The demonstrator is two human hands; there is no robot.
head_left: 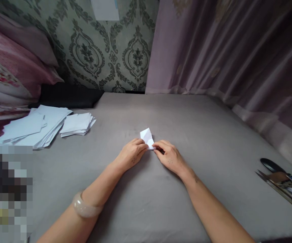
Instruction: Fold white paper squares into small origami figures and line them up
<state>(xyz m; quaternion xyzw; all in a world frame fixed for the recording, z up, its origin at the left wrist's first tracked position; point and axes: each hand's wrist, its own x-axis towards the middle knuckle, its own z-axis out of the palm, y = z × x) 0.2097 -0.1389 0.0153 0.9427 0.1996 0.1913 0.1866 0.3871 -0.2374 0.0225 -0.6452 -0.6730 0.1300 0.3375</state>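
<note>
A small piece of folded white paper (147,135) is at the middle of the grey cloth surface, with creases showing and one corner pointing away from me. My left hand (133,152) is closed on its near left edge, fingers pressed together. On the near right edge, my right hand (169,156) pinches the paper between thumb and fingertips. The fingertips of both hands almost meet along the near fold, and they hide part of it. A pale bangle (86,206) circles my left forearm.
To the left lie a stack of small paper squares (76,124) and larger white sheets (31,125), in front of a black folded item (67,96). Several tools, a pointed one (279,189) among them, rest at far right. Curtains (227,47) border the right side.
</note>
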